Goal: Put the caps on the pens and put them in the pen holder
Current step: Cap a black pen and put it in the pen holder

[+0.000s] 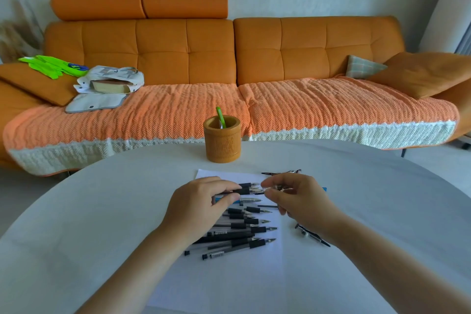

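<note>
Several uncapped black pens [239, 234] lie in a heap on a white sheet of paper [229, 280] on the table, tips pointing right. My left hand [201, 209] grips one black pen [248, 190] between thumb and fingers, its tip towards the right. My right hand [298, 199] pinches a small clear cap [277, 187] just right of that pen's tip. A few loose caps [312, 234] lie to the right of the paper, partly hidden by my right wrist. The bamboo pen holder [222, 139] stands at the table's far edge with a green pen [220, 116] in it.
The white round table [102, 211] stretches left and right of the paper. More dark caps [280, 173] lie beyond my right hand. An orange sofa [229, 58] with a bag and cushions stands behind the table.
</note>
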The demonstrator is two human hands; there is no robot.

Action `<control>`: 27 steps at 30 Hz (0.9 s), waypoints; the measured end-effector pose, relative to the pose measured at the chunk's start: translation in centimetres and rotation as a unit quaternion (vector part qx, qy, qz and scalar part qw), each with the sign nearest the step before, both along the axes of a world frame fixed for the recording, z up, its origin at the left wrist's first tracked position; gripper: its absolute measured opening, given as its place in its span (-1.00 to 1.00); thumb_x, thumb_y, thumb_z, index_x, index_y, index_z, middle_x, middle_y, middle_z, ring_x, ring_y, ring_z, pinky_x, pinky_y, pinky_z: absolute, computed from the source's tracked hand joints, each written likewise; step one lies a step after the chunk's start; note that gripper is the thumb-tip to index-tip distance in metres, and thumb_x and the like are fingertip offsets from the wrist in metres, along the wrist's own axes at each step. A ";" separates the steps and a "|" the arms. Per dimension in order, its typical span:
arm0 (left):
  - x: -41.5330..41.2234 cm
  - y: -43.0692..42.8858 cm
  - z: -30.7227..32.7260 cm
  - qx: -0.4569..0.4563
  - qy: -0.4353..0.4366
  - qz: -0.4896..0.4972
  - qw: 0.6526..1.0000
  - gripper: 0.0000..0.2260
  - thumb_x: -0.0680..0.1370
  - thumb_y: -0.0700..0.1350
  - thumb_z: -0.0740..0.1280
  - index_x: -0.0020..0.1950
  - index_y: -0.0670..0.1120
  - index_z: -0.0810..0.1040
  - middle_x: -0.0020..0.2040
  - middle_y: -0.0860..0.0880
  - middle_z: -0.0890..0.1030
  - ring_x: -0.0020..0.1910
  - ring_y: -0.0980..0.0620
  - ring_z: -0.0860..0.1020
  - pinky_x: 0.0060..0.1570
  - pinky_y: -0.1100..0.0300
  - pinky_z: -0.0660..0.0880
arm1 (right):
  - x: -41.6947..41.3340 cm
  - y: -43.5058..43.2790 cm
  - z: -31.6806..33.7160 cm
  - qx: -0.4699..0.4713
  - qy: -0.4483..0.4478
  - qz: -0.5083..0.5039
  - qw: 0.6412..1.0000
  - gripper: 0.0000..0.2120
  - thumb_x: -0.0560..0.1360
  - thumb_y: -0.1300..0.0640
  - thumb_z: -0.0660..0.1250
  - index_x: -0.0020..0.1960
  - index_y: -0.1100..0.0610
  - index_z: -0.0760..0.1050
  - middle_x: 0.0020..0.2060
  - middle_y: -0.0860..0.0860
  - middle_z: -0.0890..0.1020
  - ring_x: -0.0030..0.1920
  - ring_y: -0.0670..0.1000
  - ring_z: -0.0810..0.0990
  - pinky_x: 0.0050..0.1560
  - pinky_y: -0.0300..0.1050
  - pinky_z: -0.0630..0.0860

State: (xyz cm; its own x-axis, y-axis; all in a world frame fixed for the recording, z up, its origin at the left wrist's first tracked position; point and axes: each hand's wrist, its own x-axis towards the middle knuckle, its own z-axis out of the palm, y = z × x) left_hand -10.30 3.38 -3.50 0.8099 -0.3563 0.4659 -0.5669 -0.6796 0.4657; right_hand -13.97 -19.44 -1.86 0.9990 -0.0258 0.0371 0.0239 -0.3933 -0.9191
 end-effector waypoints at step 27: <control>1.8 -2.3 1.3 -0.120 0.062 -0.079 0.988 -0.89 0.55 -0.09 0.41 0.02 0.06 0.71 -0.18 0.07 0.63 -0.16 0.10 0.59 -0.14 0.01 0.55 | 1.5 3.6 -0.1 0.381 0.068 0.003 0.922 -0.83 0.56 0.14 0.36 -0.05 0.27 0.57 -0.37 0.09 0.51 -0.41 -0.01 0.47 -0.40 -0.18 0.48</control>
State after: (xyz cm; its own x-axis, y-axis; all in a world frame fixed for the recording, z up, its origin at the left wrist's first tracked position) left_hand -8.53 1.10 -2.18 0.8088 -0.3747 0.4532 -0.5859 -0.4480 0.6753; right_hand -12.48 -15.79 -1.94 0.9934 0.0127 -0.1142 -0.1109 0.3678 -0.9233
